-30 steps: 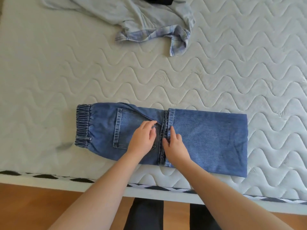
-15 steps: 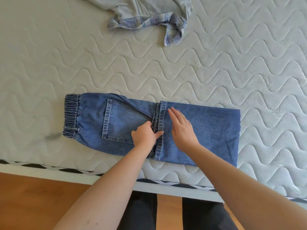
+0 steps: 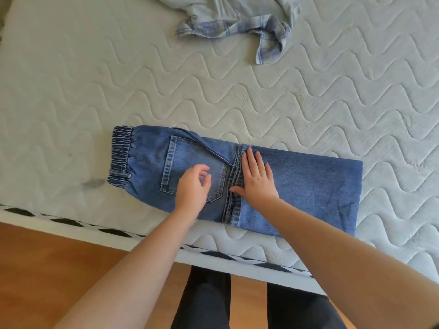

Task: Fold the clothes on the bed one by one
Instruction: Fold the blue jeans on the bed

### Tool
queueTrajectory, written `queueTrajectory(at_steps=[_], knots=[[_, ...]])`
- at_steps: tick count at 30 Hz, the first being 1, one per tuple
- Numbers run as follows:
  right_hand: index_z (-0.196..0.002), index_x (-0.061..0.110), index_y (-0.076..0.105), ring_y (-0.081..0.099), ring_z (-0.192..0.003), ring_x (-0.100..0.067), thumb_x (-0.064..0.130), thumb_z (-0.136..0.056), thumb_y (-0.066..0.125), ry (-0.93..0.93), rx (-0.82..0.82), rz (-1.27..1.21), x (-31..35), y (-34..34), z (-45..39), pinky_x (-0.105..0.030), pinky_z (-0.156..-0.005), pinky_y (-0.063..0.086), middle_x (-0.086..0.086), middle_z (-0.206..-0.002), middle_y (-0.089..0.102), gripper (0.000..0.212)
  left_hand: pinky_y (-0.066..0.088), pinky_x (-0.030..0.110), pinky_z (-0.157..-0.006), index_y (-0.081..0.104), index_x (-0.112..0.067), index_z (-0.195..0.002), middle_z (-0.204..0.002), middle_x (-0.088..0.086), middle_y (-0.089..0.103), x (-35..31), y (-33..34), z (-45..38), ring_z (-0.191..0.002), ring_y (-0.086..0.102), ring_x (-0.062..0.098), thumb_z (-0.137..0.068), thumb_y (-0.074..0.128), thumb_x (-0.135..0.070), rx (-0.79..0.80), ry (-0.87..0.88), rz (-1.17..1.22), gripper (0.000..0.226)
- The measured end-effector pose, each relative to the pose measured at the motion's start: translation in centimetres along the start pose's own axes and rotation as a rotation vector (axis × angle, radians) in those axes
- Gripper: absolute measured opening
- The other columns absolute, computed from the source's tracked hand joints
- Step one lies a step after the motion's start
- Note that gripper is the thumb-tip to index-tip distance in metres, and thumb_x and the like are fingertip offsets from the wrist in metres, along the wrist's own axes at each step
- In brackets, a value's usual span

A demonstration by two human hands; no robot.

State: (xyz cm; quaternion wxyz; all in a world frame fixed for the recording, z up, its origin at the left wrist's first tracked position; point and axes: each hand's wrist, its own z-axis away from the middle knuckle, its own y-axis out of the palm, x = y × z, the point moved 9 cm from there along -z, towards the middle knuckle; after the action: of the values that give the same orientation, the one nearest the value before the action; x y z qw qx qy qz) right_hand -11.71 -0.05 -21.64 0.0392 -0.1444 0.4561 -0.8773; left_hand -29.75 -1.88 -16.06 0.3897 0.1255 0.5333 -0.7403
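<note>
Wood floor [image 3: 59, 262] nearest, person's dark-clad legs [image 3: 204, 300] standing at the bed edge [image 3: 237, 262]; quilted mattress [image 3: 142, 91] fills the rest.

Jeans [image 3: 297, 186] lie along the near edge of the mattress, legs already doubled back so the hems [image 3: 234, 184] sit mid-garment and the fold faces right. Elastic waistband [image 3: 120, 155] at the left end, back pocket [image 3: 190, 169] facing up.

Right hand [image 3: 257, 179]: flat, fingers straight, pressing the denim just right of the hems. Grasping nothing.
Left hand [image 3: 193, 186]: over the pocket, fingers loosely curled, gripping nothing; whether it touches the cloth I cannot tell, it's a bit blurred.

Judgement: first fold done and being flattened, next fold still due.

Risks:
- jeans' near side runs close to the mattress edge; a drag toward the body could slide them off.
- hems look slightly skewed against the pocket side; folding over that gives a crooked stack.
- thick hem stack may spring open if the press lifts before the next fold.

Further back, plaid shirt [image 3: 237, 22] crumpled, unfolded, well apart from the jeans. Its upper part is cut off by the frame, so shape and size unclear. Small grey smudge [image 3: 92, 182] left of the waistband: can't say what it is.
</note>
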Motion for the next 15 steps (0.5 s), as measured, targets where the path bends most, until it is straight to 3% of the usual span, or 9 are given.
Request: queueTrajectory(at_steps=[5, 7, 10, 12, 15], knots=[[-0.149, 0.01, -0.025, -0.015, -0.149, -0.031, 0.068, -0.089, 0.04, 0.077, 0.07, 0.123, 0.9, 0.0, -0.4, -0.056, -0.119, 0.014, -0.004, -0.156, -0.037, 0.106, 0.046, 0.046, -0.095, 0.064, -0.008, -0.119, -0.126, 0.012, 0.057, 3.7, -8.1, -2.6, -0.116, 0.054, 0.031, -0.092, 0.061, -0.011, -0.262, 0.127, -0.248, 0.028], [-0.147, 0.009, -0.028, -0.014, -0.149, -0.033, 0.068, -0.089, 0.039, 0.088, 0.095, 0.164, 1.1, 0.1, -0.3, -0.058, -0.118, 0.017, -0.003, -0.153, -0.041, 0.106, 0.041, 0.05, -0.099, 0.059, -0.008, -0.127, -0.141, 0.017, 0.047, 6.2, -10.7, -3.3, -0.129, 0.045, 0.035, -0.091, 0.063, -0.015, -0.355, 0.062, -0.331, 0.036], [-0.148, 0.01, -0.028, -0.016, -0.149, -0.032, 0.068, -0.09, 0.04, 0.126, 0.134, 0.193, 1.3, 0.1, -0.4, -0.059, -0.116, 0.02, -0.003, -0.153, -0.041, 0.106, 0.032, 0.054, -0.107, 0.043, -0.012, -0.143, -0.15, 0.018, 0.036, 10.5, -13.1, -4.0, -0.138, 0.035, 0.037, -0.095, 0.057, -0.026, -0.367, -0.11, -0.336, 0.052], [-0.146, 0.01, -0.03, -0.017, -0.149, -0.032, 0.067, -0.09, 0.042, 0.152, 0.16, 0.211, 1.5, 0.1, -0.5, -0.059, -0.116, 0.021, -0.004, -0.153, -0.041, 0.107, 0.034, 0.053, -0.107, 0.035, -0.014, -0.146, -0.146, 0.016, 0.042, 13.1, -14.0, -4.7, -0.134, 0.04, 0.035, -0.096, 0.056, -0.035, -0.33, -0.213, -0.28, 0.059], [-0.147, 0.009, -0.028, -0.018, -0.148, -0.033, 0.066, -0.09, 0.043, 0.179, 0.19, 0.24, 1.7, 0.0, -0.5, -0.059, -0.115, 0.022, -0.005, -0.153, -0.041, 0.107, 0.053, 0.041, -0.087, 0.049, -0.009, -0.13, -0.119, 0.011, 0.064, 15.8, -14.2, -6.1, -0.104, 0.064, 0.029, -0.084, 0.073, -0.036, -0.199, -0.357, 0.07, 0.058]])
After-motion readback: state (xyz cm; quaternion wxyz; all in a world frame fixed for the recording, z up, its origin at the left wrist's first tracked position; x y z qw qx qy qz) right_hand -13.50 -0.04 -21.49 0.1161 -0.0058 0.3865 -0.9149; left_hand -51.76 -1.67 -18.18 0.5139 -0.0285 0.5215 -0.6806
